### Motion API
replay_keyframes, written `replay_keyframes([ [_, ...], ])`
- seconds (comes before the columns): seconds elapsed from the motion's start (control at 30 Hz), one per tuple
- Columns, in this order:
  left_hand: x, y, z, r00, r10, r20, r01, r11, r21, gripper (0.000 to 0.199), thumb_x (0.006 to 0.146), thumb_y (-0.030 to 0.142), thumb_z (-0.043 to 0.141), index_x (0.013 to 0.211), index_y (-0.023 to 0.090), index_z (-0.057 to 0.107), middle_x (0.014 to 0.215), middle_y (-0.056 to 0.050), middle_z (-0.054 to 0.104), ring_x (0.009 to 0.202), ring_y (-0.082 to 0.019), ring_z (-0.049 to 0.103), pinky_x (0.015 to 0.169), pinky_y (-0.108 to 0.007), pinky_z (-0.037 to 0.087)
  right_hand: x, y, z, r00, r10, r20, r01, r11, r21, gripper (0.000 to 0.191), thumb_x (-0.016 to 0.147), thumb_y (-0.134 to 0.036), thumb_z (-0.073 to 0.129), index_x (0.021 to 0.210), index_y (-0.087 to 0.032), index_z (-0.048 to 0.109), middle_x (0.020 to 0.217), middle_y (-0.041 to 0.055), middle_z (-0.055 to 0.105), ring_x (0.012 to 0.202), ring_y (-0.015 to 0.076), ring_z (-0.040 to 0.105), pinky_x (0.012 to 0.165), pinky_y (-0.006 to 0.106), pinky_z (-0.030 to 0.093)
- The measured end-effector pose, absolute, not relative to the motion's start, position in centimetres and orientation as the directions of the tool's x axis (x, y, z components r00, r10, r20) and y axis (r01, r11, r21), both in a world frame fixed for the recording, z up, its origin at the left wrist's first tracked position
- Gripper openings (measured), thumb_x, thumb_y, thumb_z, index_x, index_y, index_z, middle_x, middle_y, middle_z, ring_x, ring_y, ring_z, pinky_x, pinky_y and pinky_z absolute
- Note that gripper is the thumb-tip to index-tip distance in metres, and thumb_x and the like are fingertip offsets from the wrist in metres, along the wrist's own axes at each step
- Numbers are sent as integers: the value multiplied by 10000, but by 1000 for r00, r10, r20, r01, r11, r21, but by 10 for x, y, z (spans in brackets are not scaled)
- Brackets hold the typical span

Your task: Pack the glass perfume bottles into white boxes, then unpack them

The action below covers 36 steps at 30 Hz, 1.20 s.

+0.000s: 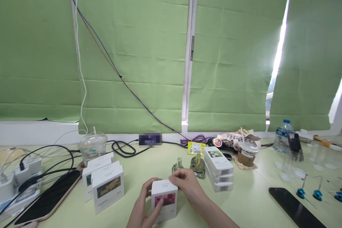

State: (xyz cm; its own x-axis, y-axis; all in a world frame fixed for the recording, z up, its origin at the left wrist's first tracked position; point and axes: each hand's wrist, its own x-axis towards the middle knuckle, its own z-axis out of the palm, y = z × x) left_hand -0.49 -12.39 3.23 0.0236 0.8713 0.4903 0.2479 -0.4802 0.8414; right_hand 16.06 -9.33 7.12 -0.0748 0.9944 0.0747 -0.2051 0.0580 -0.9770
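Note:
A white box (164, 201) with a pink-red picture on its front stands upright on the table before me. My left hand (146, 203) wraps its left side, the thumb lying across the picture. At the top right edge my right hand (187, 183) pinches with fingertips; whether they hold a flap or only press the edge I cannot tell. Just behind the box are two small glass bottles, one (177, 165) partly hidden by my right hand and the other (198, 165) with yellowish contents. Similar white boxes (108, 188) stand to the left, and a stack of boxes (219, 165) lies to the right.
Phones lie at left (50, 199) and right (294, 206). Chargers and cables (29, 171) crowd the far left. A clear plastic cup (93, 146), an iced drink cup (247, 153), a water bottle (283, 137) and small blue metal parts (317, 195) also stand on the table (240, 206).

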Motion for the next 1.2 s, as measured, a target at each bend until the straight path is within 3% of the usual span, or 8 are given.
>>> replay_keyframes([
  [0.2,-7,-125,40,35,864,502,318,-486,814,356,822,452,587,1108,245,543,1075,-60,692,973,-260,639,826,-333,516,160,-95,73,-69,994,86,-180,73,-981,313,512,-424,831,568,-154,682,535,-13,591,563,131,488,543,251,357],
  [0.5,-9,-125,33,-10,844,536,388,-491,780,404,824,473,578,1161,250,573,1168,-71,670,1090,-285,604,947,-390,475,160,-97,77,-74,991,116,-120,106,-987,190,597,-312,752,590,-142,667,545,-17,563,573,130,470,549,249,347],
  [0.67,-11,-122,25,3,836,549,392,-506,768,411,804,496,602,1129,244,602,1131,-75,691,1059,-292,638,943,-394,498,160,-97,76,-75,989,131,-98,123,-988,194,611,-320,747,594,-146,664,564,-9,577,576,138,487,555,256,359],
  [0.9,-17,-114,10,40,878,477,398,-452,798,500,777,484,648,1199,229,561,1167,-109,686,1056,-299,646,945,-414,500,160,-97,73,-43,980,196,-40,195,-980,178,627,-321,744,599,-159,676,627,15,630,662,176,538,610,273,400],
  [1.2,-24,-110,13,126,831,541,497,-525,691,465,772,549,647,1167,303,640,1171,-85,697,1110,-324,608,946,-443,488,164,-96,75,-29,955,294,72,295,-953,173,648,-323,735,613,-159,692,636,30,659,681,199,576,609,284,423],
])
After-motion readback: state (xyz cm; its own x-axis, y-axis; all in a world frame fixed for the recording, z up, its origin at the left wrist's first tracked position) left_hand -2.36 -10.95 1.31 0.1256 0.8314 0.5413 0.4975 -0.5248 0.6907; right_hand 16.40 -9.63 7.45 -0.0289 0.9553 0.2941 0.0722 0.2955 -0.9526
